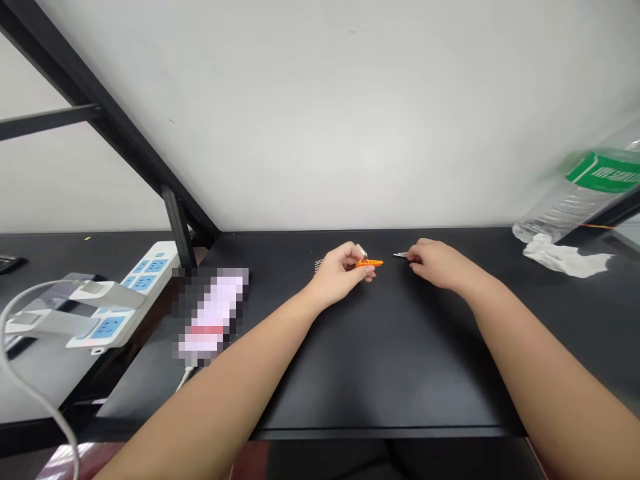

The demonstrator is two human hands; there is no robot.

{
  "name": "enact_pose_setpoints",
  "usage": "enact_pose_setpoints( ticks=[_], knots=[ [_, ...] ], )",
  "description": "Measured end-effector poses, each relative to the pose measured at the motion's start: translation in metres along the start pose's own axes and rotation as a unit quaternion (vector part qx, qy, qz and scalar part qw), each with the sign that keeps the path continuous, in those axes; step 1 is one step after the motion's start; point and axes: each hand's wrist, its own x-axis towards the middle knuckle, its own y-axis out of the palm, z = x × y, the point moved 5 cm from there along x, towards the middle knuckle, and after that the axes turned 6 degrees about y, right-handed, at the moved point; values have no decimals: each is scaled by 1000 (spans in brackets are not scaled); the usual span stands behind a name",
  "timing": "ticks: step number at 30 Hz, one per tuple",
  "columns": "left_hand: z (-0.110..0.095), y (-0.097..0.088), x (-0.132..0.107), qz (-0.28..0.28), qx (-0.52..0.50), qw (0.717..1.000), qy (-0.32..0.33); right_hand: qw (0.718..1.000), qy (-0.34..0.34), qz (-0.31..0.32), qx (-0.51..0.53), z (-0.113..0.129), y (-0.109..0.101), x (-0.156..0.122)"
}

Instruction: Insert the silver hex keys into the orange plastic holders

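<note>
Near the back of the black desk, my left hand (343, 270) is closed, pinching a small, tapered orange piece with a row of dark spots (371, 263) between thumb and fingers. A small whitish piece (361, 251) sticks up at the same fingertips; what it is I cannot make out. To the right, my right hand (434, 261) is closed low over the desk, its fingertips on a thin silver piece (401, 255) that points left. Its other end is hidden by the fingers. Partly behind my left hand lies something with black and white stripes (318, 265).
A blurred-out phone (215, 313) with a white cable lies left on the black desk (380, 373). Farther left, a white power strip (150, 267) holds plugged-in chargers. Crumpled tissue (565, 257) and a clear bottle with a green label (607, 172) are at right. A white wall stands behind.
</note>
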Motion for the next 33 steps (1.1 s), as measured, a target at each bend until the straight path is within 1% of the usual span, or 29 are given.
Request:
enact_pose_setpoints(
  ticks=[4, 7, 9, 12, 15, 17, 19, 21, 24, 27, 33],
  knots=[
    [1, -2, -1, -4, 56, 998, -5, 999, 33, -1, -5, -5, 1, 2],
    [0, -2, -2, -3, 90, 996, 2, 998, 54, 15, -13, -6, 0, 2],
    [-1, -2, -3, -3, 96, 995, 12, 997, 62, 24, -26, -4, -1, 1],
    [-2, -2, -4, -3, 112, 993, 21, 997, 66, 19, -43, 3, -3, -2],
    [-2, -4, -4, -9, 174, 984, 37, 996, 66, 24, -48, 11, -5, -5],
    [-4, -6, -3, -14, 229, 972, 57, 997, 65, 30, -41, 16, -7, -8],
    [-7, -6, -3, -16, 274, 958, 80, 999, 38, 23, -6, 24, -10, -11],
    [-9, -6, -3, -21, 302, 948, 96, 998, -22, -3, 63, 35, -15, -14],
    [-10, -8, -4, -38, 324, 940, 101, 980, -113, -58, 156, 52, -25, -21],
    [-10, -10, -5, -57, 333, 935, 106, 967, -157, -92, 177, 61, -32, -29],
    [-17, -12, -4, -78, 333, 928, 147, 951, -202, -140, 188, 71, -44, -41]
  ],
)
